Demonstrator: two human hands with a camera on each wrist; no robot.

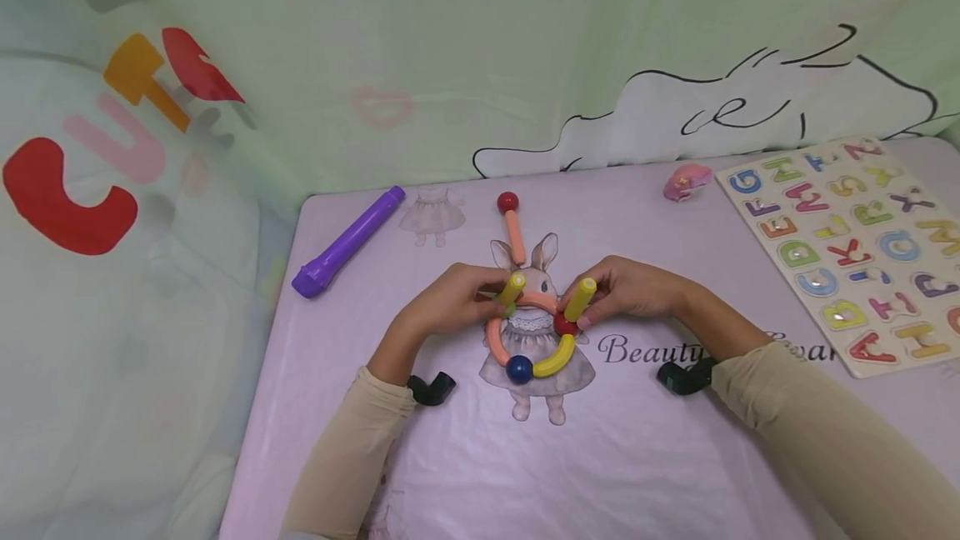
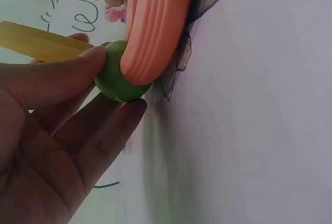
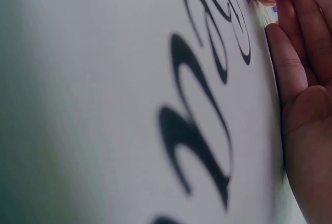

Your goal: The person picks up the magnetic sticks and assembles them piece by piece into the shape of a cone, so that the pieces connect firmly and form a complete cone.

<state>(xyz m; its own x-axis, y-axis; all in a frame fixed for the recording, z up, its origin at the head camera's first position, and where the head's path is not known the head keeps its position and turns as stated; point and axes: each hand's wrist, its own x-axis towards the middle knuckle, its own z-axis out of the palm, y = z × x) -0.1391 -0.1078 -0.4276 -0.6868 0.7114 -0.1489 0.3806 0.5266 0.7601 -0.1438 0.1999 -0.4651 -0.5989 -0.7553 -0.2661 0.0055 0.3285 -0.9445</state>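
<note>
On the table lies a ring of curved magnetic-looking building sticks joined by balls. Curved orange sticks [image 2: 158,27], a curved yellow stick [image 1: 555,358] and a blue ball [image 1: 519,369] form part of it. My left hand [image 1: 461,300] pinches the green ball [image 2: 114,79] at the ring's far left between thumb and fingers. From that ball a straight yellow stick [image 1: 512,290] rises. At the right, a red ball [image 1: 566,324] bears another upright yellow stick [image 1: 581,300]; my right hand [image 1: 637,287] holds this ball, thumb in front and fingers behind.
Beyond the ring lies a straight orange stick [image 1: 514,237] topped by a red ball [image 1: 507,202]. A purple toy microphone [image 1: 348,242] is at the left, a small pink object [image 1: 686,181] at the back. An alphabet puzzle board [image 1: 828,227] covers the right side. A printed curtain [image 1: 420,40] hangs behind.
</note>
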